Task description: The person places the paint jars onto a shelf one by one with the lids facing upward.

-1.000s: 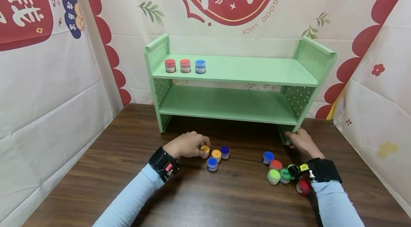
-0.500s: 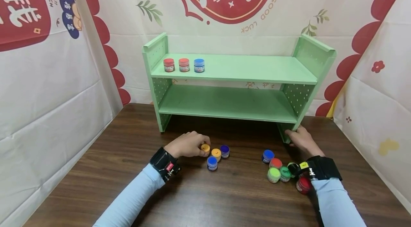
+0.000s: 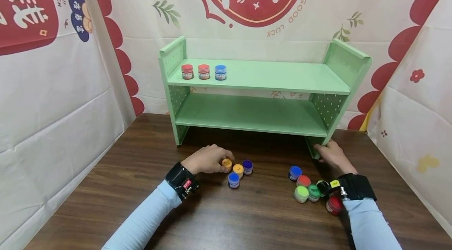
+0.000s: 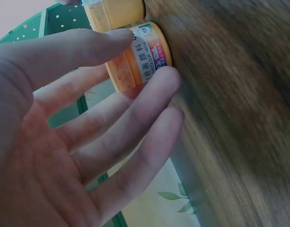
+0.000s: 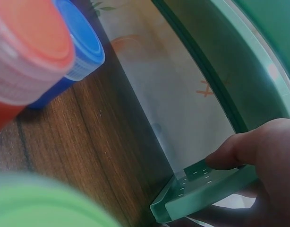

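My left hand (image 3: 208, 159) pinches a small orange-yellow paint jar (image 4: 140, 56) between thumb and fingers; the jar stands on the table. Right beside it is a second orange-yellow jar (image 3: 238, 170), with a blue jar (image 3: 233, 180) and a dark blue jar (image 3: 247, 167) close by. At the right, my right hand (image 3: 333, 156) grips the lower end of the green shelf's (image 3: 254, 114) right side panel. In the right wrist view the thumb lies on the inner face of that panel (image 5: 206, 189), with fingers on its other side.
Two red jars (image 3: 195, 72) and a blue jar (image 3: 220, 72) stand at the left of the upper shelf. Near my right wrist are a blue jar (image 3: 295, 172), a red jar (image 3: 303, 181), green jars (image 3: 301, 194) and a dark red jar (image 3: 334, 205). Printed cloth hangs around the brown table (image 3: 240, 222).
The hands, jars and shelf keep almost the same places. Only a slight shift of the head view and a tiny movement of the left fingers at the jar show.
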The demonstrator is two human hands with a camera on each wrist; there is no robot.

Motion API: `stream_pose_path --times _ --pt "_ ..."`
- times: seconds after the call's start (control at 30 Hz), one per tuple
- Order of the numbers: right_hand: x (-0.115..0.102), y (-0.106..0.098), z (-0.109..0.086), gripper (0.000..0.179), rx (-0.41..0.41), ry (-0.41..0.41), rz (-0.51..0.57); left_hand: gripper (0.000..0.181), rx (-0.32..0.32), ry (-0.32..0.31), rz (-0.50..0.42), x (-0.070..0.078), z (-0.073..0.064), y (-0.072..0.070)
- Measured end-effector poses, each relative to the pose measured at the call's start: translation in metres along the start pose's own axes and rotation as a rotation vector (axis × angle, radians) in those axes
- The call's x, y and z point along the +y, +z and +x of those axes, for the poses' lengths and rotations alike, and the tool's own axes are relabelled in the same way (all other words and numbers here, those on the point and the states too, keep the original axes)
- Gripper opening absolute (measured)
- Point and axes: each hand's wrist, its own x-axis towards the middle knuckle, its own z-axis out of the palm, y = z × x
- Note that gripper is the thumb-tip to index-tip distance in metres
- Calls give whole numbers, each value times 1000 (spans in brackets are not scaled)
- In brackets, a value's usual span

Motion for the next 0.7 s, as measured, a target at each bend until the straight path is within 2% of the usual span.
stream_pose_path --times 0.17,0.47,0.7 --pt "1 0 1 59 -6 8 6 37 5 -26 15 0 0 -1" --pt "2 0 2 59 -4 19 8 30 45 -1 41 0 0 -2" --pt "1 1 1 57 -3 11 15 33 90 0 40 2 -1 -5"
